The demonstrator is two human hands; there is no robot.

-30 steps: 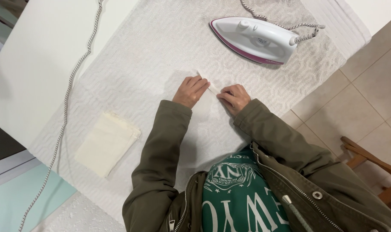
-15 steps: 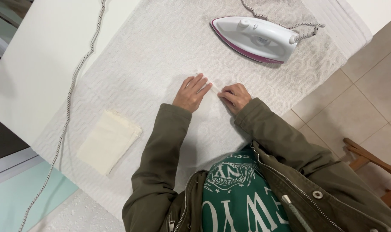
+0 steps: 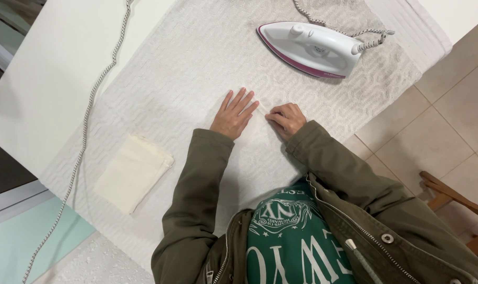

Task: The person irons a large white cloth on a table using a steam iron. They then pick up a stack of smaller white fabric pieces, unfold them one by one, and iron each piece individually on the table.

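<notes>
While left hand (image 3: 232,117) has flattened, fingers (image 3: 243,102) splayed wide on white cloth (image 3: 252,123):
Right hand (image 3: 287,119) fingers curled, pinching cloth edge; iron (image 3: 313,48) parked beyond fingers, folded cloth (image 3: 134,171) left.

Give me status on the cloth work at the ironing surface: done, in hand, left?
Done: one cream folded cloth lies set aside on the white towel. In hand: the left hand lies flat on a small white cloth, while the right hand pinches its edge; it blends into the towel, so its fold state is unclear. Left: the iron rests untouched, apart from both hands.
</notes>
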